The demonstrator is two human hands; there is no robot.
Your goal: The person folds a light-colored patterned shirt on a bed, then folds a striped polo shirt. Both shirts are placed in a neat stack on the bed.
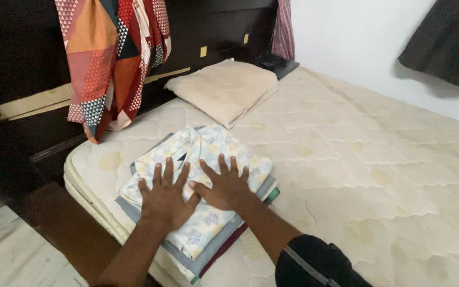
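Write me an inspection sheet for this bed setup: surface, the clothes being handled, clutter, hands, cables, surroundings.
Surface: bare cream quilted mattress, stained in patches, no sheet.
Job's things: folded floral shirt on top of a stack of folded clothes at the mattress corner; grey, dark red and green layers show beneath.
Clutter: beige pillow by the headboard; a dark item behind it, too unclear to name.
Hands: left hand and right hand both flat, fingers spread, pressing on the shirt, thumbs touching.
Cables: nothing seen.
Surroundings: dark wooden headboard with a patterned red and orange cloth hanging over it; white wall; dark cloth hanging upper right.
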